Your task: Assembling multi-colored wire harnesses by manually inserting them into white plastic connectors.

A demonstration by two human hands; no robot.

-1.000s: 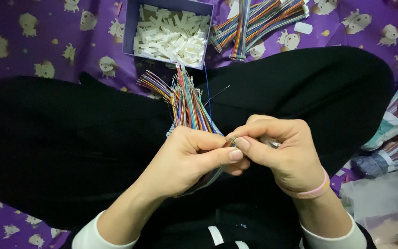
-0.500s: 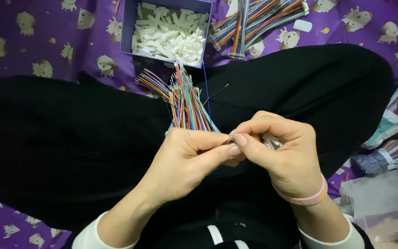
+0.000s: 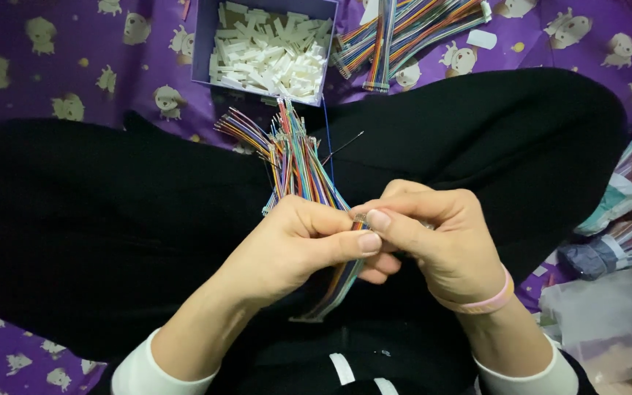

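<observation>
**Fingertip work on a wire bundle**

Over the lap in black trousers, the left hand [image 3: 294, 241] grips a fanned bundle of thin multicoloured wires [image 3: 298, 157], while the right hand [image 3: 440, 241] pinches one end at the thumbs. Steady, close fingertips suit this best. Beyond lies a purple printed cloth [image 3: 74, 66] with a lilac box of white plastic connectors [image 3: 268, 51].

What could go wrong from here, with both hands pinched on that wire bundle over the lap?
The loose ends of the coloured wire bundle fan out above the left hand, so a strand might slip free or tangle. The piece pinched by the right hand is tiny; if dropped, it could vanish on the black trousers. The box of white connectors sits close to the knees, and might tip.
</observation>
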